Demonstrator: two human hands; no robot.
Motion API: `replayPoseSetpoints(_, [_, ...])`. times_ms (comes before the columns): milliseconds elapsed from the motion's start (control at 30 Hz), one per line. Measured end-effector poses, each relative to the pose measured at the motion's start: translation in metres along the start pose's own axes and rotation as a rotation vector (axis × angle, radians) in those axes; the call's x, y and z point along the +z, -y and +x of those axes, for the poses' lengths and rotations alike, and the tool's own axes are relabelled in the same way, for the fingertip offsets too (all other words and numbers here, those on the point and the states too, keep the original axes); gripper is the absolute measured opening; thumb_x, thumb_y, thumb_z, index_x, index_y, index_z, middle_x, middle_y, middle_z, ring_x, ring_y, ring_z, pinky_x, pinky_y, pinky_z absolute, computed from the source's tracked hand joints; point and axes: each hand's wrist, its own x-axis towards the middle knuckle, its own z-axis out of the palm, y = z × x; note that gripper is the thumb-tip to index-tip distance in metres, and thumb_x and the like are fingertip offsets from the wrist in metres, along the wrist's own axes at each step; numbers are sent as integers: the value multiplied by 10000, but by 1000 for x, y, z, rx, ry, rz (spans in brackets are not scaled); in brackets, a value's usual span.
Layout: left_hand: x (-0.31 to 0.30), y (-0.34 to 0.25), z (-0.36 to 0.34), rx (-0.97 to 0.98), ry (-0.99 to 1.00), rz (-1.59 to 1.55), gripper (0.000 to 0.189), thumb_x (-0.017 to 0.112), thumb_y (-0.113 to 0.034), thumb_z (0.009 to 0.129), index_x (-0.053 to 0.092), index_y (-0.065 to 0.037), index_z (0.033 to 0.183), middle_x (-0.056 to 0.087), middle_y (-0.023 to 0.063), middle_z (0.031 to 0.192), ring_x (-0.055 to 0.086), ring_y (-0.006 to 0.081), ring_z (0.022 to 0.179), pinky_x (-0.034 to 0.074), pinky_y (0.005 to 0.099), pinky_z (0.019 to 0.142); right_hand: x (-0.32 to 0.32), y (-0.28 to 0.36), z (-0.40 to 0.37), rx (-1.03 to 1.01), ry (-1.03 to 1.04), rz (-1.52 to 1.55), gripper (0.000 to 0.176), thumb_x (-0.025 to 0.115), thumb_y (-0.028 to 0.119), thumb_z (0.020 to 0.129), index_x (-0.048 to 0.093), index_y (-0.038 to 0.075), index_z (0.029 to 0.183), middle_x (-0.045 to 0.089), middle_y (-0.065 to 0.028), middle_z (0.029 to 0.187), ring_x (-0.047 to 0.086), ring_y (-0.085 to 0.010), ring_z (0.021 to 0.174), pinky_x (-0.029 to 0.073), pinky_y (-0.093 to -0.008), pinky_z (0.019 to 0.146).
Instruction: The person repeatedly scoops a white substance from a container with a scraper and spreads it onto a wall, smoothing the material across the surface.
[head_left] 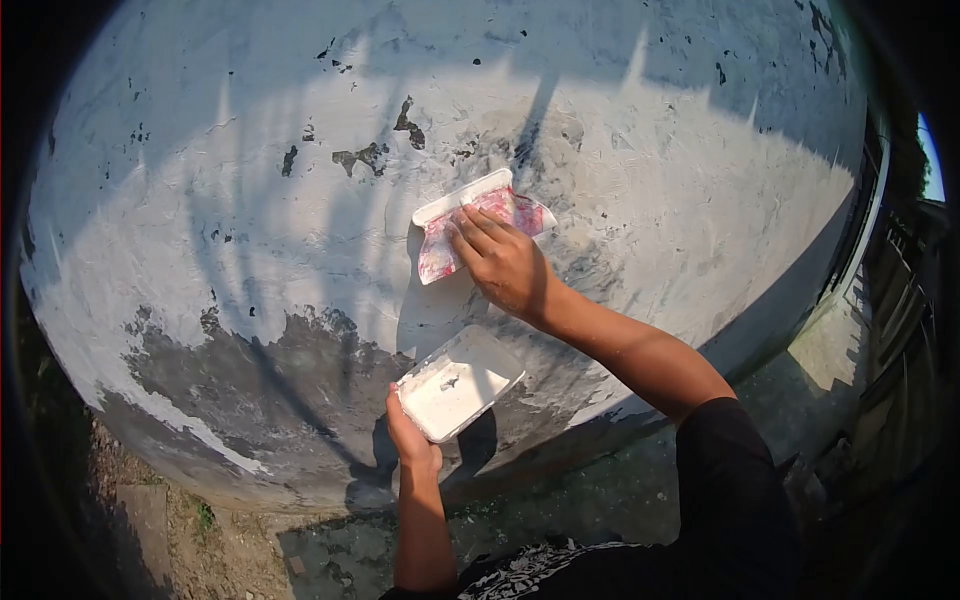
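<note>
My right hand (pixel 502 265) is closed on a flexible sheet (pixel 530 214) with red and white smears. The sheet's upper edge is a thick white strip, and it lies against the wall (pixel 300 220). Lower down, my left hand (pixel 412 432) grips the left side of a clear plastic container (pixel 478 418) that holds white paste. The wall around the sheet has white coating with grey patches and dark chips.
Bare grey wall (pixel 260 375) shows at the lower left. Below lie a grey paved strip (pixel 600 490) and dirt ground (pixel 215 550). A pale ledge (pixel 828 350) and dark slats stand at the right.
</note>
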Motion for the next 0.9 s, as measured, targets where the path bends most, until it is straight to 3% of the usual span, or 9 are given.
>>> replayPoseSetpoints(33, [0,-3,-1,-7,3,-6,535,411,-441,1069,559,8,1319,652,138,1283,660,269,1145,509,383,988,-12,-3,4,-18,63,55,357,589,-20,819,663,-56,1166,678,-238,1225,641,-379,1208,521,-431,1029])
replayPoseSetpoints(200, [-14,2,4,-2,-6,14,551,375,-466,1070,546,-24,1352,628,137,1338,628,276,1205,498,398,1023,-32,-53,22,91,-198,-76,386,607,-47,801,669,-25,1182,686,-198,1238,635,-367,1216,526,-432,1031])
replayPoseSetpoints(267, [-12,1,2,-4,-4,18,540,372,-456,1074,548,-25,1348,630,137,1333,629,275,1206,497,399,1027,-11,-53,-1,60,-43,-43,413,614,-48,792,669,-24,1201,673,-188,1268,621,-370,1236,521,-435,1049])
replayPoseSetpoints(300, [-12,0,1,-5,-6,16,540,372,-456,1074,548,-25,1348,630,137,1333,629,275,1206,497,399,1027,-7,-46,-15,-36,49,-51,421,621,80,825,650,-44,1225,667,-181,1257,602,-343,1256,521,-415,1037])
replayPoseSetpoints(433, [-4,-1,-3,6,24,10,530,389,-443,1074,559,-7,1324,645,137,1302,645,269,1173,500,388,1007,-32,-16,-20,-177,178,-23,378,605,86,849,653,-33,1205,697,-177,1172,653,-346,1162,558,-399,971])
replayPoseSetpoints(567, [1,-2,-5,10,5,-12,533,404,-433,1071,567,15,1310,658,142,1279,663,266,1143,511,383,982,-63,-53,21,185,-217,-94,285,585,7,877,663,12,1150,703,-186,1070,699,-356,1002,591,-420,795])
replayPoseSetpoints(700, [3,0,-6,18,1,-17,539,408,-437,1067,568,15,1314,656,145,1288,661,269,1154,510,385,988,-35,-80,17,486,-266,-203,348,579,-18,859,647,-8,1200,697,-200,1117,693,-373,1039,597,-425,805])
replayPoseSetpoints(800, [-1,3,-2,11,-3,-18,548,413,-447,1062,570,12,1317,655,145,1298,657,272,1165,506,384,997,7,-36,-20,253,-116,-232,422,590,-34,804,629,-93,1220,631,-300,1254,663,-422,1139,597,-424,868])
replayPoseSetpoints(900, [-12,9,-2,-46,7,24,535,395,-466,1063,556,-43,1347,631,111,1339,618,266,1219,482,392,1035,9,11,-52,111,-7,-93,423,645,-30,805,651,-7,1227,680,-226,1172,684,-396,1083,603,-401,815])
